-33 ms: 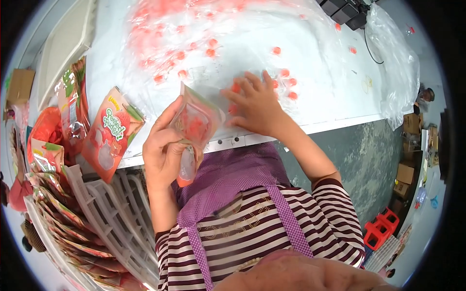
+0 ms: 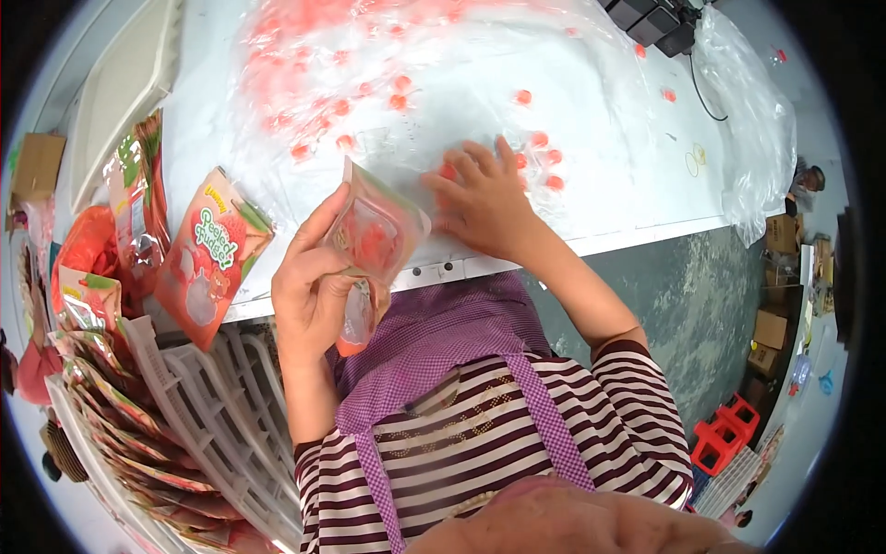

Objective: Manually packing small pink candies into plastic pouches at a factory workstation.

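My left hand (image 2: 309,282) grips an open stand-up pouch (image 2: 374,235) at the table's near edge. The mouth of this pouch faces my right hand, and red pieces show through its clear window. Just to the right, my right hand (image 2: 487,205) lies palm down on the table with its fingers spread. A few red wrapped candies (image 2: 448,173) show between and under those fingers; what the palm covers is hidden. Beyond the fingertips are several more small red candies (image 2: 554,157) in clear wrappers.
A large heap of wrapped red candies (image 2: 314,55) spreads over the white table (image 2: 591,222). Printed pouches (image 2: 208,258) lie to the left, above a white plastic crate (image 2: 198,397) packed with pouches. A clear plastic sheet (image 2: 752,120) hangs over the right edge, near a black device (image 2: 651,23).
My right hand has drawn in slightly, and less of the candies beneath it shows. The left hand and its pouch are almost unmoved.
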A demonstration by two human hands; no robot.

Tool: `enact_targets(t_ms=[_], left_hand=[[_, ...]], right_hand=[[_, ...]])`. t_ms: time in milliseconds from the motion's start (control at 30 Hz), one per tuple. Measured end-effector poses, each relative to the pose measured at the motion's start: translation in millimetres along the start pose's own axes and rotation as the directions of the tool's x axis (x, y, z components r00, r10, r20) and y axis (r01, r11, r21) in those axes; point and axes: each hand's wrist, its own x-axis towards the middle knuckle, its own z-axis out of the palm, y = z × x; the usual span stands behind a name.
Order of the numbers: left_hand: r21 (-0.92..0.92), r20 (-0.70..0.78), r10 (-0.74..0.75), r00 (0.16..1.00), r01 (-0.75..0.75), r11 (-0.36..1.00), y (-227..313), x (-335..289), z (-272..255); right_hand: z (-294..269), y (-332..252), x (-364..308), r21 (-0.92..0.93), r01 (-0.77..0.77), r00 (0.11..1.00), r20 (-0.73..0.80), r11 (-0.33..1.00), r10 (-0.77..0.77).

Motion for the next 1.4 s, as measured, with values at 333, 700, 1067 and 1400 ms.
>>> enact_targets(t_ms=[333,700,1067,1400], left_hand=[[0.071,0.065,0.109,0.992,-0.113,0.991,11.8,13.2,6.9],[0.430,0.188,0.251,0.950,-0.309,0.848,-22.0,39.4,44.2],[0.368,0.232,0.288,0.929,-0.358,0.858,-36.8,43.7,60.6],[0.259,0.199,0.251,0.947,-0.298,0.919,-34.4,47.1,64.9]], right_hand=[[-7.8,24.5,-13.1,-0.067,-0.164,0.953,-0.267,0.984,0.141],[9.2,23.5,-19.8,0.008,-0.080,0.964,-0.254,0.997,0.079],[-18.4,36.2,-12.1,0.879,-0.192,0.732,-0.169,0.437,0.660],[-7.3,-18.2,18.5,0.958,0.210,0.828,-0.281,0.197,0.485]])
